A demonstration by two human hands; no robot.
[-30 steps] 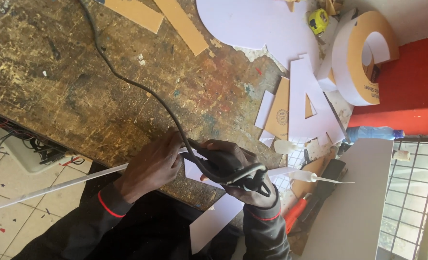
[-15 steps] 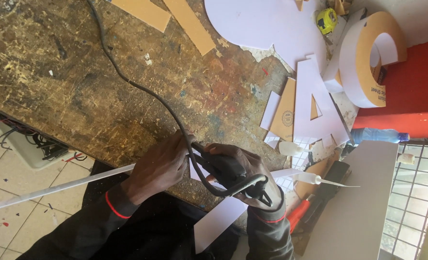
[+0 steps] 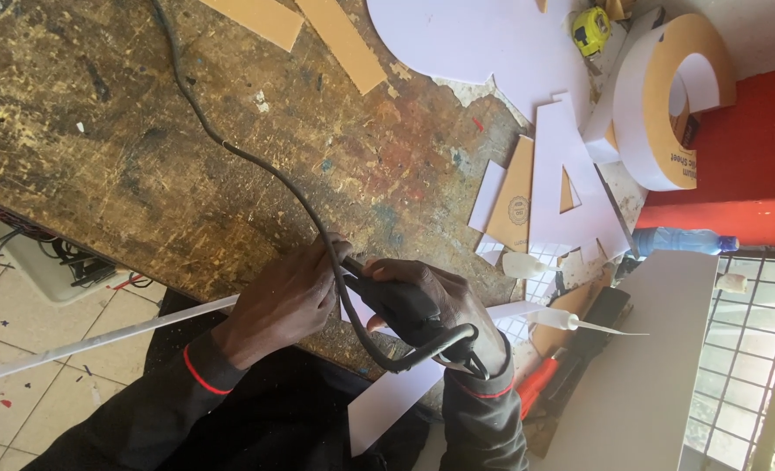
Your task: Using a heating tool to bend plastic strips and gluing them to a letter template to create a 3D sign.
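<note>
While right hand [image 3: 444, 305] grips black corded tool [image 3: 405, 310] at table's [image 3: 143, 157] 6 o'clock edge, left hand [image 3: 287, 296] pins long white strip [image 3: 99, 340], fingers closed on it. Strip exits toward 8 o'clock. Cable [image 3: 230, 153] trails to 11 o'clock. Judgement: keep tool steady, strip flat, cable slack clear of white cut letter [image 3: 570, 183].

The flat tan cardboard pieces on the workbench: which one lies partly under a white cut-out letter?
The tan cardboard piece with a round stamp, right of the bench's centre; the white letter overlaps its edge. The two tan strips at the top lie uncovered.
</note>
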